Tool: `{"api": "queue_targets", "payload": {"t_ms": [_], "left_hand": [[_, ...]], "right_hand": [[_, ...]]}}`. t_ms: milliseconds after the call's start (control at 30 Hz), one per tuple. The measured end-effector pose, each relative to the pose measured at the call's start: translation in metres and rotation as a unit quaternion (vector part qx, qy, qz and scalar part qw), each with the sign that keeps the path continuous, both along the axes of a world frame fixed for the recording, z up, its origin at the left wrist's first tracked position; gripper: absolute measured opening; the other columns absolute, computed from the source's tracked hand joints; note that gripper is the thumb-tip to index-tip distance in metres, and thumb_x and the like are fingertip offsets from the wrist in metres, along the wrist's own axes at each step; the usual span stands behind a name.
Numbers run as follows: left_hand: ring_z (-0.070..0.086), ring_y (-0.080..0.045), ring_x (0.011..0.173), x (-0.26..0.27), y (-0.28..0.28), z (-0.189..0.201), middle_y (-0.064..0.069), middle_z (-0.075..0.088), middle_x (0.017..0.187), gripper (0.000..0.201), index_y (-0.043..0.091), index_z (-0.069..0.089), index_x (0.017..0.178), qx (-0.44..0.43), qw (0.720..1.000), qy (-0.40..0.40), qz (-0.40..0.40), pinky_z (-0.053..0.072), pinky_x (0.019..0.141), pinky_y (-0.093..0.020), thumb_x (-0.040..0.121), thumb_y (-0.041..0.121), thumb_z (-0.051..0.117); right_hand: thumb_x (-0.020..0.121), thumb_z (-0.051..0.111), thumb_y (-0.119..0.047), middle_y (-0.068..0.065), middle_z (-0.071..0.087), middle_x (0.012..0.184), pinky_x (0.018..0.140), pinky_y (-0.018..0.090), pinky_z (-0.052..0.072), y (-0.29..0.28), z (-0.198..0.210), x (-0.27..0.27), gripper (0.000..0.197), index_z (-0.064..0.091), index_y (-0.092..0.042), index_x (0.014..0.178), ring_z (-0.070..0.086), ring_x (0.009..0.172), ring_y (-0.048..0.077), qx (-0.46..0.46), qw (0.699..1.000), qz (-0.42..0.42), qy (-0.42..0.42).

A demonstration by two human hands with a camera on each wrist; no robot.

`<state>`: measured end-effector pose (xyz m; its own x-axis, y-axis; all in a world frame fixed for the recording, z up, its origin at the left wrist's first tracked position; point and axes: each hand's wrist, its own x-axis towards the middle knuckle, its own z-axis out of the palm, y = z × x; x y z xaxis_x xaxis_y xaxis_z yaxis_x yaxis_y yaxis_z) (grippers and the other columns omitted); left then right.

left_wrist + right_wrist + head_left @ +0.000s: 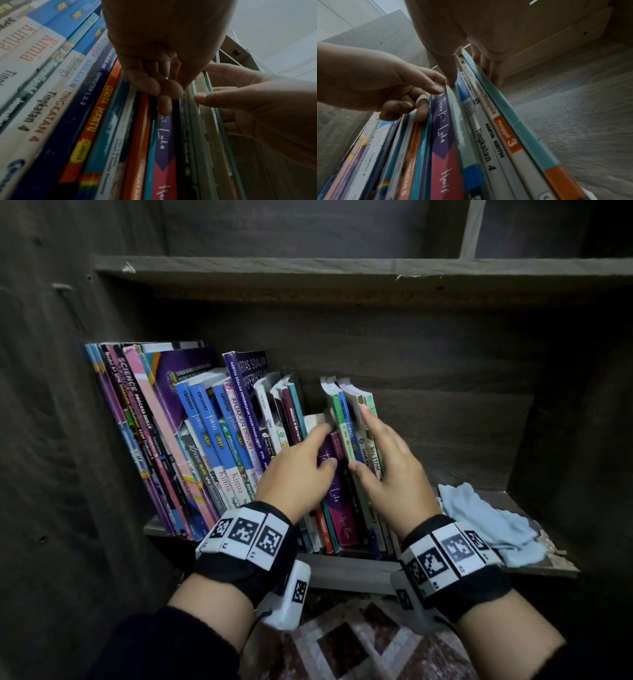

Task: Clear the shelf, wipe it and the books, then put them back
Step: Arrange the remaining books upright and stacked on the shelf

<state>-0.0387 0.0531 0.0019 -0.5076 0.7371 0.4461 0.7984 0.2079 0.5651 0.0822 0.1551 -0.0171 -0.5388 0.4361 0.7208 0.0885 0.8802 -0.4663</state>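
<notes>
right hand (pixel 387 460) grips end books (pixel 356 426) | left hand (pixel 301 470) fingers purple book (pixel 334 491), relaxed | risk: leaning row topples toward shelf's (pixel 356 571) right end

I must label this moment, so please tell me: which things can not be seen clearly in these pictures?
- Head view: lower spines of the middle books are hidden behind the left hand and right hand.
- Head view: the blue cloth is crumpled; what lies under it cannot be told.
- Left wrist view: titles on the green books are too blurred to read.
</notes>
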Motion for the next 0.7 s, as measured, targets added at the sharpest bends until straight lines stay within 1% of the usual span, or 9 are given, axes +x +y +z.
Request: {"api": "queue_targets", "payload": {"t_ms": [100, 233, 333, 367, 433, 500, 567, 633, 700], "left_hand": [[0.064, -0.021, 0.068, -0.002, 0.000, 0.000, -0.002, 0.065, 0.082, 0.050, 0.046, 0.030, 0.140, 0.003, 1.000, -0.004, -0.008, 0.057, 0.068, -0.040, 0.096, 0.031, 0.048], [0.058, -0.019, 0.065, 0.004, -0.005, -0.003, 0.001, 0.058, 0.070, 0.047, 0.042, 0.029, 0.141, -0.009, 0.997, 0.072, 0.008, 0.051, 0.063, -0.035, 0.098, 0.032, 0.044], [0.059, -0.018, 0.064, 0.005, -0.005, -0.001, 0.002, 0.058, 0.067, 0.031, 0.036, 0.038, 0.129, 0.019, 0.997, 0.075, -0.014, 0.051, 0.062, -0.035, 0.099, 0.034, 0.043], [0.060, -0.018, 0.064, 0.007, -0.004, -0.003, 0.003, 0.058, 0.068, 0.023, 0.032, 0.042, 0.121, 0.024, 0.997, 0.073, -0.029, 0.050, 0.061, -0.033, 0.099, 0.035, 0.043], [0.058, -0.014, 0.066, 0.018, 0.001, -0.012, 0.005, 0.057, 0.072, 0.014, 0.027, 0.047, 0.105, -0.030, 0.992, 0.107, -0.067, 0.044, 0.055, -0.029, 0.100, 0.038, 0.041], [0.055, -0.015, 0.066, 0.032, 0.006, -0.027, 0.007, 0.056, 0.074, 0.017, 0.024, 0.049, 0.107, -0.087, 0.981, 0.148, -0.092, 0.037, 0.053, -0.027, 0.101, 0.037, 0.039], [0.058, -0.017, 0.061, 0.033, 0.011, -0.030, 0.004, 0.058, 0.073, 0.016, 0.021, 0.046, 0.108, -0.036, 0.991, 0.104, -0.080, 0.046, 0.051, -0.030, 0.102, 0.033, 0.037], [0.065, -0.016, 0.064, 0.026, 0.011, -0.019, 0.000, 0.061, 0.075, 0.004, 0.027, 0.039, 0.105, 0.086, 0.995, -0.008, -0.048, 0.057, 0.057, -0.037, 0.101, 0.027, 0.040], [0.068, -0.014, 0.066, 0.016, 0.010, -0.009, -0.002, 0.064, 0.078, 0.021, 0.031, 0.040, 0.114, 0.171, 0.980, -0.101, -0.026, 0.059, 0.063, -0.042, 0.099, 0.016, 0.043]], "right_hand": [[0.089, 0.063, -0.014, -0.009, 0.035, 0.151, 0.106, 0.024, 0.032, 0.002, 0.000, 0.001, 0.082, 0.015, -0.051, 0.145, 0.033, 0.136, 0.005, -0.007, 1.000, 0.008, -0.010], [0.090, 0.063, -0.013, -0.008, 0.033, 0.152, 0.107, 0.026, 0.034, 0.001, -0.001, 0.000, 0.084, 0.010, -0.055, 0.141, 0.033, 0.137, 0.005, -0.001, 1.000, 0.006, -0.010], [0.088, 0.065, -0.009, -0.020, 0.031, 0.147, 0.098, 0.001, 0.028, 0.003, -0.003, 0.001, 0.095, 0.002, -0.058, 0.139, 0.031, 0.127, -0.010, -0.020, 1.000, 0.019, -0.005], [0.087, 0.066, -0.007, -0.023, 0.032, 0.143, 0.095, -0.003, 0.028, 0.006, -0.004, 0.002, 0.099, -0.001, -0.058, 0.139, 0.035, 0.124, -0.012, -0.040, 0.999, 0.030, -0.003], [0.084, 0.067, -0.002, -0.026, 0.040, 0.137, 0.099, 0.004, 0.035, 0.013, -0.006, 0.007, 0.098, 0.008, -0.053, 0.142, 0.045, 0.119, -0.013, -0.104, 0.993, 0.059, 0.012], [0.081, 0.070, -0.001, -0.022, 0.051, 0.131, 0.104, 0.021, 0.042, 0.025, -0.009, 0.014, 0.080, 0.034, -0.039, 0.141, 0.050, 0.119, -0.010, -0.171, 0.982, 0.077, 0.018], [0.076, 0.078, -0.012, -0.012, 0.062, 0.123, 0.099, 0.031, 0.049, 0.036, -0.011, 0.024, 0.065, 0.052, -0.029, 0.133, 0.057, 0.114, -0.001, -0.224, 0.972, 0.065, -0.017], [0.072, 0.080, -0.025, -0.003, 0.064, 0.121, 0.089, 0.028, 0.052, 0.043, -0.015, 0.035, 0.065, 0.055, -0.026, 0.132, 0.060, 0.110, 0.008, -0.265, 0.961, 0.034, -0.066], [0.074, 0.079, -0.028, -0.002, 0.064, 0.120, 0.082, 0.025, 0.048, 0.045, -0.019, 0.040, 0.061, 0.056, -0.028, 0.131, 0.060, 0.109, 0.009, -0.274, 0.957, 0.019, -0.097]]}}
